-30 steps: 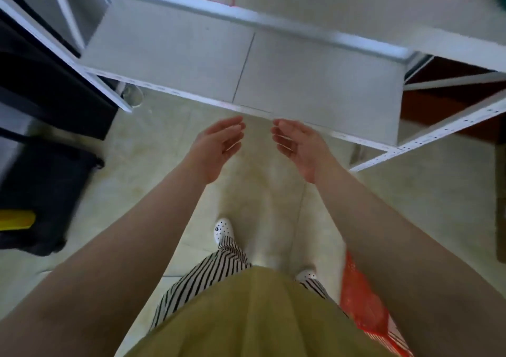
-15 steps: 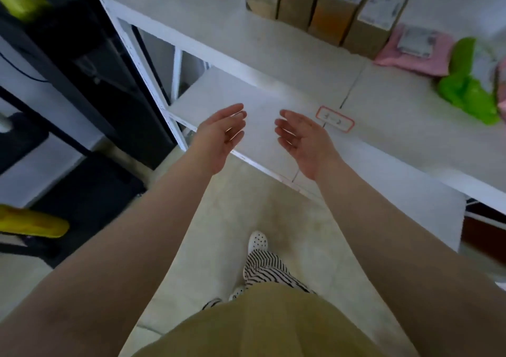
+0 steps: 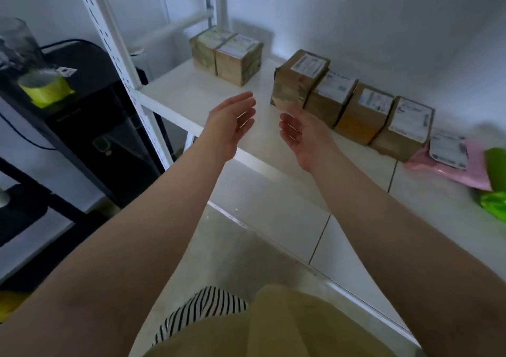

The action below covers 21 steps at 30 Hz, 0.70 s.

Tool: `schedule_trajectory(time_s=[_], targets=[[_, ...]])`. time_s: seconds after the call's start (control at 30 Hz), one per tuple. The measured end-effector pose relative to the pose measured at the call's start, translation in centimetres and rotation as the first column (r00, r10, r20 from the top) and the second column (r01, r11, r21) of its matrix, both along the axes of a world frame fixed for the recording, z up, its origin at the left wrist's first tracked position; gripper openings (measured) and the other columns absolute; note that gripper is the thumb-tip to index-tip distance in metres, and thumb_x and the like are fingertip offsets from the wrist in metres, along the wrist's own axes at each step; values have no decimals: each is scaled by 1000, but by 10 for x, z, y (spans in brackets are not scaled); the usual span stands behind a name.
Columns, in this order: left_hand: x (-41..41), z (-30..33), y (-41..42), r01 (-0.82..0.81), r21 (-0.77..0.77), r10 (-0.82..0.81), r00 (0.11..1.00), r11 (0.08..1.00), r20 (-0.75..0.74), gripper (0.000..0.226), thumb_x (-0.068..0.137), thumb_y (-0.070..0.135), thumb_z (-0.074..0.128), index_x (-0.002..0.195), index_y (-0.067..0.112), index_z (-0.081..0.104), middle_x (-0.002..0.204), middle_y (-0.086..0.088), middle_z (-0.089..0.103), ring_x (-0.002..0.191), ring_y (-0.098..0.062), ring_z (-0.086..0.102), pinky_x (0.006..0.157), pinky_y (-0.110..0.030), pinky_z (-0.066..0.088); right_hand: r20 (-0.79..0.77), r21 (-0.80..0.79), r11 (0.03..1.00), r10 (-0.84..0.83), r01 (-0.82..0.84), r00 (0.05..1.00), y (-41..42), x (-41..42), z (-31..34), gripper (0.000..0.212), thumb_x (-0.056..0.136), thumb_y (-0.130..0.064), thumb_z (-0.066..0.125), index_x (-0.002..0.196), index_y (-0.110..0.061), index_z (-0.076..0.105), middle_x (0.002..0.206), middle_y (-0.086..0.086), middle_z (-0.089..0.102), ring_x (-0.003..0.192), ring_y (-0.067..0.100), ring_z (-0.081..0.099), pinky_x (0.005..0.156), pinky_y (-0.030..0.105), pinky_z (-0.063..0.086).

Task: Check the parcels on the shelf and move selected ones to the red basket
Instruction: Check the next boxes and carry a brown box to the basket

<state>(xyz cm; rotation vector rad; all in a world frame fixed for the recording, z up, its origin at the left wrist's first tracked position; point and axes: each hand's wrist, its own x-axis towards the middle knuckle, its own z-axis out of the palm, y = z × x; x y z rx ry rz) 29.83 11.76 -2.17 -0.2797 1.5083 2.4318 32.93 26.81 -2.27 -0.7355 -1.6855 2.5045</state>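
Both hands hover empty over the white shelf [image 3: 191,94], palms facing each other. My left hand [image 3: 230,125] and my right hand [image 3: 304,135] are open, a short gap between them. Behind the left hand sits a pair of brown parcels [image 3: 227,54] with white labels. A row of several brown boxes [image 3: 350,104] runs rightward from just behind my right hand's fingertips. Farther right lie a pink mailer bag [image 3: 451,162] and a green bag [image 3: 495,189]. The red basket is out of view.
A white perforated shelf post [image 3: 120,66] stands at the left. Beyond it a black rack [image 3: 90,115] holds a yellow-green tape roll [image 3: 45,91]. A lower white shelf board [image 3: 273,209] juts out beneath my arms. A white wall backs the shelf.
The view has tilted up from the floor and the lower shelf to the parcel shelf. Both open hands have risen to that shelf's height, keeping their spacing. The red basket has left the view.
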Motion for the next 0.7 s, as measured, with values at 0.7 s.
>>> schedule_trajectory(time_s=[0.7], targets=[[-198, 4, 42, 508, -309, -493, 860, 804, 131, 64, 88, 39, 68, 140, 9, 48, 138, -4, 52, 127, -26, 49, 100, -32, 39, 103, 165, 581, -814, 797, 571, -30, -149, -8, 52, 82, -36, 78, 127, -14, 61, 110, -1, 62, 100, 20, 57, 83, 33, 48]])
